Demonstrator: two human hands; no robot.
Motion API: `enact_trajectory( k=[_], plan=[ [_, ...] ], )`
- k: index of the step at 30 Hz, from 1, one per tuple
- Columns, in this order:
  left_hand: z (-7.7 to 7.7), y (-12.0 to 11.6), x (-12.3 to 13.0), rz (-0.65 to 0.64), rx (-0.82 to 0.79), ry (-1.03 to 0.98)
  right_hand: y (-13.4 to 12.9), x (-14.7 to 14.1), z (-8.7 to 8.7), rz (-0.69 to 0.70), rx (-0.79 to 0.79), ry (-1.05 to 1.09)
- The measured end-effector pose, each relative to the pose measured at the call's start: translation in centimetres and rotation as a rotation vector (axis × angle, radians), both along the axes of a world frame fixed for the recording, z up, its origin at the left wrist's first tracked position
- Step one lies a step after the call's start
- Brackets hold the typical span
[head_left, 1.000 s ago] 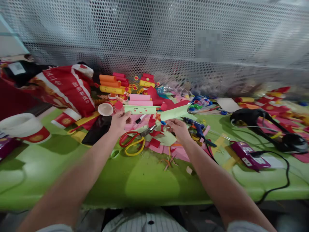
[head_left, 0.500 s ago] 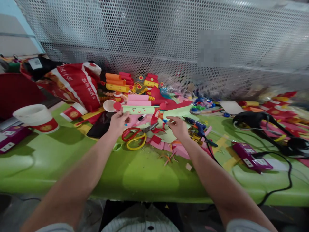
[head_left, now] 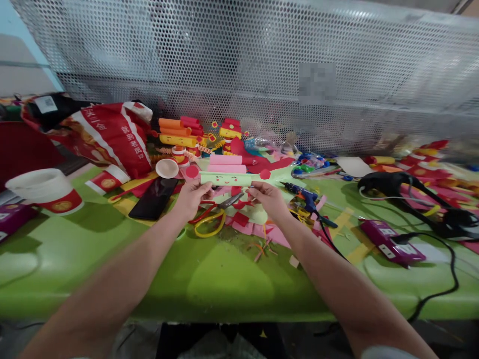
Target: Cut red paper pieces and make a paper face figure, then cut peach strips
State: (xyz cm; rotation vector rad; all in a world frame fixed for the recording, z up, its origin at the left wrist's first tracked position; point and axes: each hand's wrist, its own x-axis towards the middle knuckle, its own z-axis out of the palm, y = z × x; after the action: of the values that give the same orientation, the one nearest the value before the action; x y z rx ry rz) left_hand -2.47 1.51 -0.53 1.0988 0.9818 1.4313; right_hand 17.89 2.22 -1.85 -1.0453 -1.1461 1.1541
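Note:
A paper figure [head_left: 226, 179] has a pale green roll with a smiling face, pink rolls above it and a red disc at each end. My left hand [head_left: 192, 198] pinches the green roll's left end. At its right end, my right hand [head_left: 268, 197] has closed fingers gripping the roll. Below the figure lie scissors [head_left: 209, 223] with red and yellow handles, partly behind my left hand. Red and pink paper scraps [head_left: 243, 225] are strewn under my right hand. A blue glue gun [head_left: 307, 197] rests just right of that hand.
Finished paper figures [head_left: 177, 133] stand behind. On the left are a black phone [head_left: 154, 198], paper cups [head_left: 50, 192] and a red bag [head_left: 112, 132]. A purple power strip [head_left: 391, 243] with a black cable lies on the right of the green table [head_left: 228, 279].
My right hand has come from beside the figure to its right end and closed on it. The figure and my left hand have shifted a little to the right.

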Motion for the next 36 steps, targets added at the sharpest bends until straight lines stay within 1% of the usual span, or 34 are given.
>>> enact_trajectory(
  k=[3,6,12,19,23,27,31,36],
  plan=[
    [0.2,-0.3,0.2,-0.054,-0.010,0.012,-0.2,0.0,0.4,-0.042,0.018,0.060],
    [0.4,-0.6,0.4,-0.093,-0.011,0.028,-0.4,0.0,0.6,-0.049,0.054,0.100],
    [0.6,-0.6,0.4,-0.077,0.031,0.029,-0.7,-0.2,0.6,-0.038,0.086,0.129],
    [0.5,-0.7,0.6,-0.087,0.047,0.058,-0.7,-0.2,0.1,0.140,0.092,0.075],
    [0.2,-0.6,0.7,-0.108,0.039,0.080,-0.7,-0.1,-0.1,0.201,0.110,0.067],
    [0.1,-0.5,0.6,-0.126,0.028,0.083,-0.6,0.1,-0.2,0.243,0.096,0.058],
    [0.2,-0.5,0.6,-0.136,0.010,0.093,-0.4,0.1,-0.2,0.196,0.086,0.038],
    [0.0,-0.4,0.6,-0.119,-0.018,0.107,-0.2,0.1,-0.6,0.139,0.113,0.005]
  ],
)
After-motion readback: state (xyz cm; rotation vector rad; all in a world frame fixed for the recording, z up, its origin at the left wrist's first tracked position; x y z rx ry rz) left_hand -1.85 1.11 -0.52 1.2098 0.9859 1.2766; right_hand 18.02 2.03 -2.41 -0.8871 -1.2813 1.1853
